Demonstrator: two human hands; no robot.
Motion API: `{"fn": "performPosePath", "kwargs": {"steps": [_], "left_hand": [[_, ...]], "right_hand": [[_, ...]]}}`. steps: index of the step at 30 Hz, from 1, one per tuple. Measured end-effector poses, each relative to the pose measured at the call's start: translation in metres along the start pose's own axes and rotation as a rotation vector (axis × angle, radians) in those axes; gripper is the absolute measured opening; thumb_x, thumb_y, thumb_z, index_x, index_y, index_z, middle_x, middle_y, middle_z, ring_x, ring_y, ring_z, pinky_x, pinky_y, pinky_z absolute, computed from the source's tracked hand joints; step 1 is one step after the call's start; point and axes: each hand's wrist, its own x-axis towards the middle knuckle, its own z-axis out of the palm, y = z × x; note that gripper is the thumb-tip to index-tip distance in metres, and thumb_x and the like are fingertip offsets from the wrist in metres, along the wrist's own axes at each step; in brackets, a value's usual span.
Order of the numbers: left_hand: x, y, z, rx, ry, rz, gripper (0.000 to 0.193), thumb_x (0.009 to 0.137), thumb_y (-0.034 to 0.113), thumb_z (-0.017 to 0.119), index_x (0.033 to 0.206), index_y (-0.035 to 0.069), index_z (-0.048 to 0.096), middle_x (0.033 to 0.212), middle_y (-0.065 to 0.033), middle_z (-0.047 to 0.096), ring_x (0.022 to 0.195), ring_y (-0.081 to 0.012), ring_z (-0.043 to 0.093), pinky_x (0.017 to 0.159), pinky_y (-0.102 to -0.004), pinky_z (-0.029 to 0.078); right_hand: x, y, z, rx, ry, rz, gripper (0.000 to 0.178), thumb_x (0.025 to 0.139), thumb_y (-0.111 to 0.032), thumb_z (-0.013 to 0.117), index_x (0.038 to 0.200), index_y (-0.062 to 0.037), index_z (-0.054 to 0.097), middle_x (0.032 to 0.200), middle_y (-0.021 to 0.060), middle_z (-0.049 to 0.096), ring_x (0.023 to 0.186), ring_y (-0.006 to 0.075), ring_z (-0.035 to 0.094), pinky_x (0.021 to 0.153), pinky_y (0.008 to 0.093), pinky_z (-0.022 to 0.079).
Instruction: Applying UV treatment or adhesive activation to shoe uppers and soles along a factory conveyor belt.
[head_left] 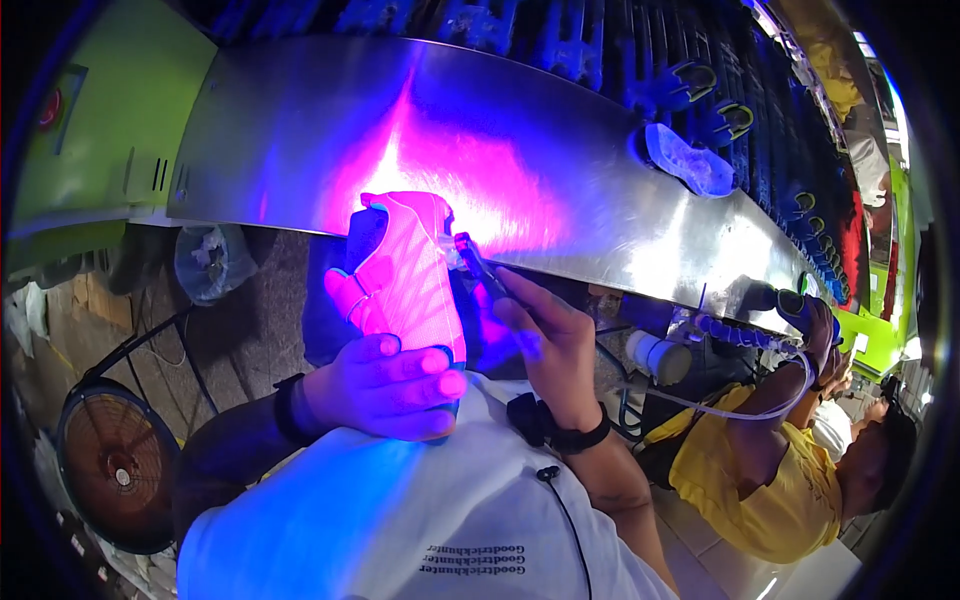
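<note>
My left hand is wrapped round the lower part of a shoe, which glows pink under strong violet light. The shoe stands tilted up against my body, its upper facing me and its opening at the upper left. In my right hand is a slim dark-handled tool, likely a brush, gripped between thumb and fingers. Its pale tip meets the right edge of the shoe near the top. Glare hides the exact contact.
A metal bench runs ahead, bordering dark conveyor slats. One pale shoe sole lies at the bench's far side. Left stand a green machine housing, a bagged bin and a fan. A co-worker in yellow works on the right.
</note>
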Motion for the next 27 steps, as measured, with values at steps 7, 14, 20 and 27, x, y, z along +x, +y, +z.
{"fn": "performPosePath", "kwargs": {"steps": [7, 14, 20, 27], "left_hand": [[0.003, 0.003, -0.005, -0.015, -0.059, -0.043, 0.032, 0.095, 0.037, 0.062, 0.125, 0.025, 0.059, 0.142, -0.0017, 0.058, 0.134, -0.0242, 0.055, 0.121, -0.0501, 0.025], [0.006, 0.004, -0.018, -0.043, -0.235, -0.071, 0.038, 0.093, 0.034, 0.061, 0.130, 0.025, 0.055, 0.138, -0.0037, 0.059, 0.131, -0.0247, 0.057, 0.118, -0.0527, 0.029], [-0.017, 0.001, 0.004, 0.028, 0.009, -0.051, 0.034, 0.096, 0.017, 0.057, 0.129, 0.017, 0.050, 0.124, -0.0141, 0.059, 0.118, -0.0340, 0.060, 0.107, -0.0560, 0.039], [0.033, -0.001, -0.016, -0.019, -0.081, -0.201, 0.033, 0.098, 0.012, 0.054, 0.124, -0.001, 0.039, 0.118, -0.0312, 0.051, 0.097, -0.0415, 0.056, 0.082, -0.0607, 0.046]], "right_hand": [[-0.008, 0.005, -0.018, -0.209, -0.087, -0.217, 0.040, 0.094, -0.001, 0.068, 0.133, 0.0000, 0.065, 0.107, 0.0073, 0.072, 0.095, 0.0093, 0.065, 0.085, 0.0237, 0.051], [0.013, -0.006, -0.001, -0.185, 0.012, -0.149, 0.033, 0.095, -0.001, 0.068, 0.129, 0.0002, 0.068, 0.098, 0.0024, 0.069, 0.086, 0.0057, 0.060, 0.075, 0.0214, 0.049], [-0.009, -0.004, -0.017, -0.163, -0.064, -0.230, 0.035, 0.092, -0.002, 0.072, 0.127, -0.0033, 0.070, 0.106, 0.0079, 0.074, 0.089, 0.0098, 0.064, 0.080, 0.0246, 0.051], [-0.029, -0.025, -0.031, -0.254, -0.057, -0.304, 0.036, 0.090, -0.004, 0.074, 0.126, -0.0069, 0.071, 0.108, 0.0115, 0.075, 0.089, 0.0150, 0.068, 0.083, 0.0285, 0.053]]}}
